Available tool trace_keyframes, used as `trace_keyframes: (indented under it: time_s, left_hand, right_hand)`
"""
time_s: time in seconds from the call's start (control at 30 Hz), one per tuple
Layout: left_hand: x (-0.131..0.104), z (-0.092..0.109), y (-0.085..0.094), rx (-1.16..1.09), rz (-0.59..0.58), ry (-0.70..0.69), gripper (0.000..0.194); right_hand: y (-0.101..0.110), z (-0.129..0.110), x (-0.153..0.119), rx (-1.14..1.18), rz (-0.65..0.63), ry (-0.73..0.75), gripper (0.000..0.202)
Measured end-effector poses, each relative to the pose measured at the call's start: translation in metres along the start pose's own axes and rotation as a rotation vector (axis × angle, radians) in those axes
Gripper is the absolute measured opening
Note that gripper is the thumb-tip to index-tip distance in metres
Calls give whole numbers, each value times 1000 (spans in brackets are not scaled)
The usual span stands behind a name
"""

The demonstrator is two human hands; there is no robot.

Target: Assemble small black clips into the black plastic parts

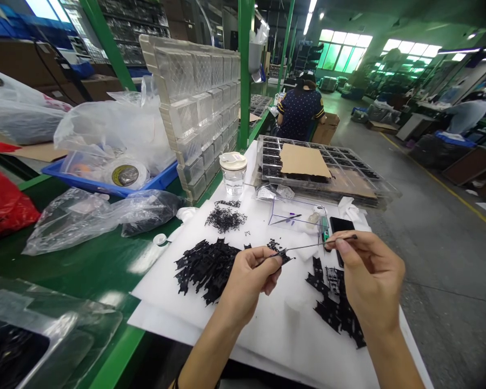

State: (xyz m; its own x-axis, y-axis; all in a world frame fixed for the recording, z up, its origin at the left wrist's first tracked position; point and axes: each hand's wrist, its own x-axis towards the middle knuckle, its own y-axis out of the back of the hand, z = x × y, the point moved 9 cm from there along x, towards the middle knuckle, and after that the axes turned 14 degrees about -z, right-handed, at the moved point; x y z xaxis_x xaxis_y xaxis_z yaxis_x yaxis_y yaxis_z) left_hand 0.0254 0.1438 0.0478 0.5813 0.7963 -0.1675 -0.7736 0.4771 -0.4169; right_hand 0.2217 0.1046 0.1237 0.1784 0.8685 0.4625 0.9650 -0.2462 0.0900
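Note:
My left hand is closed, pinching one end of a thin dark strip above the white work surface. The strip's other end lies between the thumb and fingers of my right hand. Under and left of my left hand is a heap of flat black parts. More black parts lie beside my right wrist. A tangle of small black pieces sits farther back. What exactly the fingertips cover is hidden.
A lidded cup of clear liquid stands behind the small pieces. A clear box and a dark phone lie near the right edge. Stacked trays stand at the back, bags and a blue bin at left. A person sits beyond.

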Motion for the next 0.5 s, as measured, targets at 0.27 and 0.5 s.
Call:
trace_keyframes:
  time_s: [0.27, 0.5]
  left_hand:
    - [1, -3, 1, 3, 8, 14, 33]
    - [-2, -5, 9, 10, 24, 11, 32]
  right_hand:
    - [5, 5, -2, 0, 58, 11, 4]
    - [45, 32, 17, -208, 360, 38, 20]
